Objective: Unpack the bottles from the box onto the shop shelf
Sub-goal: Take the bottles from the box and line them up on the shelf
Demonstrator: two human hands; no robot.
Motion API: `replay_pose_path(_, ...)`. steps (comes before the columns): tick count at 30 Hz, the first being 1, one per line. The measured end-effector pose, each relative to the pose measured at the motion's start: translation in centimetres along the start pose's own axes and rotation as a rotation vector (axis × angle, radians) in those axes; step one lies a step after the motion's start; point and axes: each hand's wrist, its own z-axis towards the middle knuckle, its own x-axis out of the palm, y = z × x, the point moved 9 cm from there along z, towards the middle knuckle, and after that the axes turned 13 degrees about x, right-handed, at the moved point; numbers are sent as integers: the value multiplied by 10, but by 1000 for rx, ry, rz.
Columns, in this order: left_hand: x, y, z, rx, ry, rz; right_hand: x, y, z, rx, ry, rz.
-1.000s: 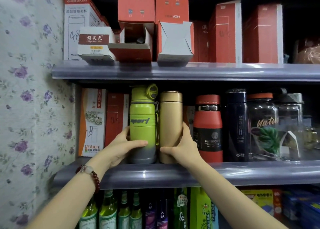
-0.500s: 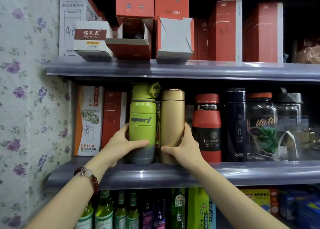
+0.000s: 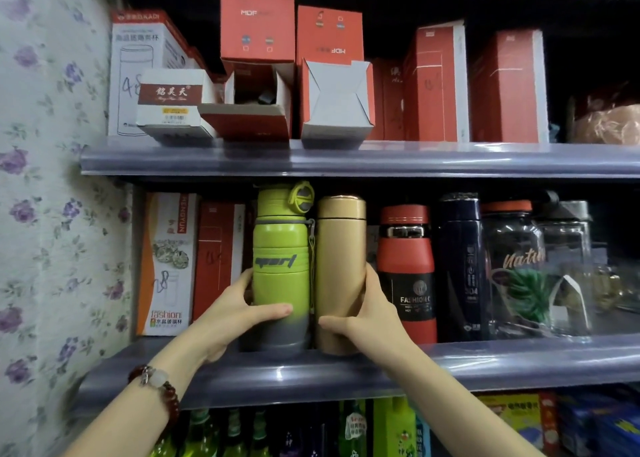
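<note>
A lime-green sport bottle (image 3: 280, 248) with a grey base stands upright on the middle shelf (image 3: 346, 370). My left hand (image 3: 235, 314) wraps its lower part, thumb across the front. Touching its right side stands a gold bottle (image 3: 341, 266), and my right hand (image 3: 370, 321) grips its lower part from the right. An open red box (image 3: 249, 106) lies on its side on the upper shelf (image 3: 346, 158), its mouth facing me.
Right of the gold bottle stand a red bottle (image 3: 407, 269), a dark blue bottle (image 3: 459, 266) and clear jars (image 3: 516, 269). Boxes (image 3: 166, 262) fill the shelf's left end against the floral wall (image 3: 45, 214). Red cartons line the upper shelf. Green glass bottles (image 3: 204, 436) stand below.
Both hands stay on the two bottles. The view has shifted slightly downward and closer, so the shelves sit lower in the frame.
</note>
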Motion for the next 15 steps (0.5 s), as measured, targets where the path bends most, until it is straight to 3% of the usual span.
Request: replay_pose_path(15,0,3,-1,4,9,-14,-5,0,-2,-44,14,-49)
